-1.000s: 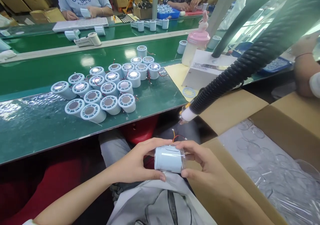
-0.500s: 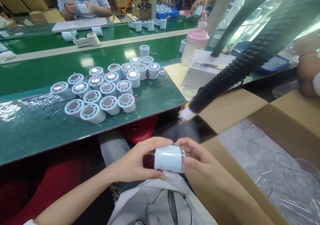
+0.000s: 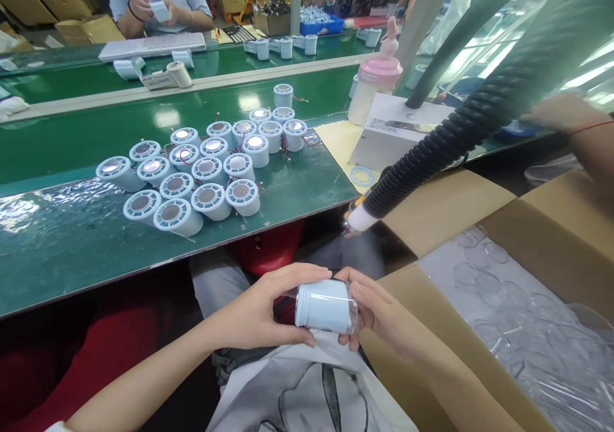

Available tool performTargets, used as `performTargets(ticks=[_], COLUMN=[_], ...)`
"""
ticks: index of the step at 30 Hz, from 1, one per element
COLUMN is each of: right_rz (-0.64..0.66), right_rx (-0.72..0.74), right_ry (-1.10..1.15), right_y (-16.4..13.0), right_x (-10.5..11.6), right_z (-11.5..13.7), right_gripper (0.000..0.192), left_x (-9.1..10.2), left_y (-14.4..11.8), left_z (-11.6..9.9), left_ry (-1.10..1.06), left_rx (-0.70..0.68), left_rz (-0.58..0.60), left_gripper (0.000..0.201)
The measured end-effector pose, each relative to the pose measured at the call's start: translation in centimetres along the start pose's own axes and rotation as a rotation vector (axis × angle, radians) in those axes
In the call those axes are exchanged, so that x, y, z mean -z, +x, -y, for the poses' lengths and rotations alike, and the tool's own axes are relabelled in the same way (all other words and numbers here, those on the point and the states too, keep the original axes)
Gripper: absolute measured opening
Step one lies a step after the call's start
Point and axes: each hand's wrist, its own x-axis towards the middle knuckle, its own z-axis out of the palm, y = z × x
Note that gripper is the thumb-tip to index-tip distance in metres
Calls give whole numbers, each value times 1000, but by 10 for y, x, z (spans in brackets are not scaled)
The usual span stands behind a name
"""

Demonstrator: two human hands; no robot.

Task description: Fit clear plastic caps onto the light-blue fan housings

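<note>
Both my hands hold one pale blue plastic cylinder [image 3: 322,305] on its side above my lap, below the table edge. My left hand [image 3: 261,310] wraps its left end, thumb on top. My right hand [image 3: 378,310] presses against its right end, where a clear round cover sits. Several more of the same cylinders [image 3: 206,163] with metal discs and red wires stand in a cluster on the green table [image 3: 71,240]. A black ribbed hose with a white nozzle [image 3: 359,217] hangs just above my hands.
An open cardboard box [image 3: 480,201] at my right holds clear round covers [image 3: 518,317] under plastic film. A white machine box [image 3: 398,131], a pink-capped bottle [image 3: 377,89] and a loose ring [image 3: 362,176] sit at the table's right. Other people work across the belt; another person's arm [image 3: 585,131] is far right.
The orange-red wires sticking up from the held cylinder are no longer visible. My right hand has closed in over the cylinder's right end. The people across the belt have shifted their hands.
</note>
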Motion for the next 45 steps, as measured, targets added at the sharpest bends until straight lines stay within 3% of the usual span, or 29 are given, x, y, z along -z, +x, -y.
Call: performTargets(ticks=[5, 10, 15, 20, 22, 25, 28, 30, 33, 36, 42, 45], right_rz=[0, 85, 118, 163, 56, -175, -170, -61, 43, 2, 57, 0], right_rx=[-59, -194, -359, -369, -215, 300, 878, 1036, 1026, 984, 398, 318], right_ry=[70, 197, 273, 210, 82, -332, -846, -1032, -1073, -947, -128, -115], right_y=[5, 6, 5, 3, 2, -3, -9, -11, -11, -9, -8, -11], right_x=[-5, -6, -7, -9, -8, -2, 7, 11, 12, 10, 4, 3], right_z=[-1, -2, 3, 4, -1, -8, -9, -6, -3, -10, -24, -20], right_gripper=[55, 61, 81, 83, 67, 25, 55, 64, 59, 55, 46, 43], left_x=[2, 2, 3, 0, -1, -3, -4, -7, -10, -10, -2, -1], left_y=[0, 1, 2, -1, -2, -4, -4, -4, -5, -6, -9, -8], left_z=[2, 3, 2, -4, -8, -14, -16, -16, -13, -12, -17, -17], left_ry=[7, -15, -17, -138, -265, -414, -508, -558, -633, -647, -264, -414], left_rx=[-37, -100, -149, -24, 92, 249, 325, 340, 364, 384, 248, 309], left_rz=[17, 12, 24, 2, -33, -67, -61, -59, -74, -55, -11, 22], left_gripper=[82, 86, 81, 65, 60, 58, 58, 57, 55, 59, 70, 67])
